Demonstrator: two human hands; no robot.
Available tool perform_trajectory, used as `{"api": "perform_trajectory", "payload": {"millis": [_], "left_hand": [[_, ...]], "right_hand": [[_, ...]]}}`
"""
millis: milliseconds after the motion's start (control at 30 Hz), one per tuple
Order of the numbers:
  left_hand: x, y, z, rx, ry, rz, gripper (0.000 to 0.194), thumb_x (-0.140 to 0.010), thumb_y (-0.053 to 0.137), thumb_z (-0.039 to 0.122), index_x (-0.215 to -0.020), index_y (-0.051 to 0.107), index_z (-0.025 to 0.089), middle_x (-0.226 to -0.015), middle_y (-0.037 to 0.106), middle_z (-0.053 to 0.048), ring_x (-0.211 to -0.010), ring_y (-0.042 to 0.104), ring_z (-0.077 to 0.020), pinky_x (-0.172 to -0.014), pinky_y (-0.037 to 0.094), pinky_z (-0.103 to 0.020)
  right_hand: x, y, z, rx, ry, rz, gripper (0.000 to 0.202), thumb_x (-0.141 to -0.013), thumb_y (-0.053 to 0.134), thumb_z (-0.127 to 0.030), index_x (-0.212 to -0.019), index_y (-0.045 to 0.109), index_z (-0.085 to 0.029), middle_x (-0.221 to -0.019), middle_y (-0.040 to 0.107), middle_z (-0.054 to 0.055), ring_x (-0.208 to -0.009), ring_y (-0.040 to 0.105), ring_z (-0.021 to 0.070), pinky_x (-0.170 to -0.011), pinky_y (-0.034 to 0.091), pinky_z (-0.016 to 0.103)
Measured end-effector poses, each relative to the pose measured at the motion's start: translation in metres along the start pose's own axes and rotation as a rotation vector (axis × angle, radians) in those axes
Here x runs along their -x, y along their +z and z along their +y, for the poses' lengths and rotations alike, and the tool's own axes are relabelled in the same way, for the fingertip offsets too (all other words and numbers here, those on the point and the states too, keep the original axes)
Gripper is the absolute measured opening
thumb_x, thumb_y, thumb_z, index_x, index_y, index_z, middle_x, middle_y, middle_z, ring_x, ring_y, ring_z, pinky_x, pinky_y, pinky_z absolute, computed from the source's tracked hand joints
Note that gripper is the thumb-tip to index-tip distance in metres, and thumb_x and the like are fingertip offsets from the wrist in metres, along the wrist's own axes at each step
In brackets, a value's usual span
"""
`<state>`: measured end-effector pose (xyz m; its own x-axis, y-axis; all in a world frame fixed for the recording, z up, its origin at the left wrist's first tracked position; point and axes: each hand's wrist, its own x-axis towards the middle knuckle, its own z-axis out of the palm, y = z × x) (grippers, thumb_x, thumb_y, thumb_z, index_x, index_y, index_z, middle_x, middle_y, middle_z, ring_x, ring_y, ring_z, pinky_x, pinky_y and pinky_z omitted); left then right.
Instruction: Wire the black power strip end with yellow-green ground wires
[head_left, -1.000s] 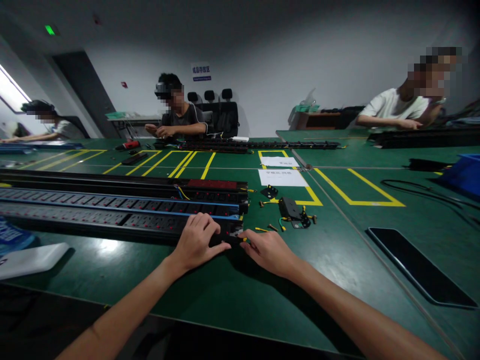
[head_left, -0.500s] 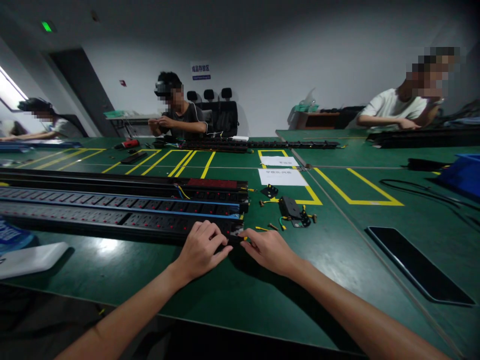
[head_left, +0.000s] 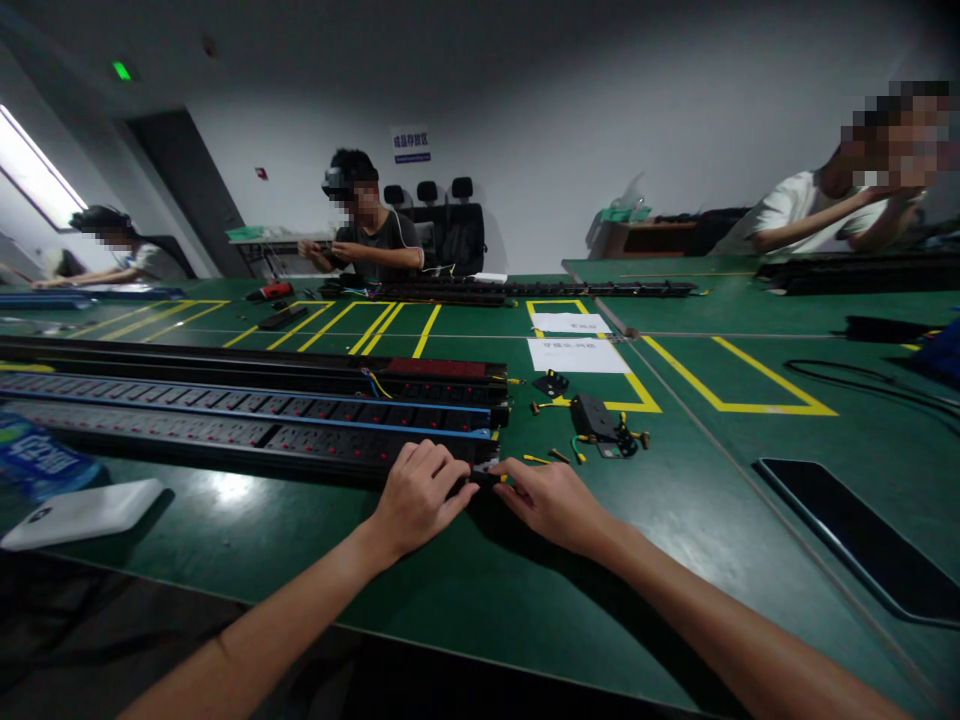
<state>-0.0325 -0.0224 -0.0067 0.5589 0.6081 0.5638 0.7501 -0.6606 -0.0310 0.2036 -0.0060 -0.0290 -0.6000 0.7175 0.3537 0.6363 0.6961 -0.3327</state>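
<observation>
The nearest of several long black power strips (head_left: 322, 440), with rows of sockets and small red marks, lies lengthwise on the green table. My left hand (head_left: 425, 495) is closed around its right end, fingers over the top and thumb on the near side. Just past that end, my right hand (head_left: 553, 502) pinches a small yellow-tipped wire (head_left: 504, 479). The fingertips hide most of this wire. Behind, a blue-edged strip (head_left: 420, 424) runs parallel. To the right lie a black box-shaped part (head_left: 593, 418) and several loose yellow-ended wires (head_left: 535, 459).
A dark-screened phone (head_left: 855, 535) lies at right, before black cables (head_left: 877, 385). Paper sheets (head_left: 577, 355) lie beyond the parts. A white device (head_left: 86, 513) and a blue-labelled bottle (head_left: 45, 460) are at left. Co-workers (head_left: 382, 235) sit across the table.
The whole view has shifted slightly, so the scene sits farther right. Both hands keep nearly the same place at the strip's end. The person at right has raised their hands.
</observation>
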Motion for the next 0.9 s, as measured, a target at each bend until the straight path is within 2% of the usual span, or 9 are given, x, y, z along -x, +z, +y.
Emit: {"api": "perform_trajectory", "payload": {"millis": [200,667,900], "left_hand": [[-0.0027,-0.0021,0.0026,-0.004,0.071,-0.02,0.015,-0.097,0.056,0.026,-0.087,0.064,0.019,-0.082,0.061,-0.004,-0.078,0.051,-0.0189,-0.071,0.036,-0.036],[-0.0019,-0.001,0.0032,0.046,0.009,-0.012,0.017,-0.096,0.058,0.026,-0.08,0.058,0.018,-0.081,0.063,-0.004,-0.079,0.053,-0.0197,-0.072,0.036,-0.036],[-0.0008,0.0005,0.0034,-0.011,0.056,0.014,0.016,-0.092,0.062,0.028,-0.08,0.058,0.018,-0.079,0.062,-0.003,-0.078,0.052,-0.0204,-0.072,0.035,-0.036]], "right_hand": [[0.0009,-0.0014,-0.0003,0.006,0.0,-0.001,0.023,-0.099,0.052,-0.026,-0.119,0.061,-0.02,-0.07,0.069,0.0,-0.063,0.066,0.0181,-0.058,0.033,0.025],[0.0012,-0.0017,-0.0008,-0.001,0.003,-0.001,0.021,-0.099,0.052,-0.026,-0.118,0.061,-0.02,-0.07,0.069,0.0,-0.062,0.066,0.0179,-0.058,0.034,0.026],[0.0002,0.0,0.0001,-0.001,-0.001,0.001,0.021,-0.098,0.053,-0.026,-0.117,0.061,-0.02,-0.067,0.068,-0.001,-0.061,0.065,0.0179,-0.057,0.032,0.026]]}}
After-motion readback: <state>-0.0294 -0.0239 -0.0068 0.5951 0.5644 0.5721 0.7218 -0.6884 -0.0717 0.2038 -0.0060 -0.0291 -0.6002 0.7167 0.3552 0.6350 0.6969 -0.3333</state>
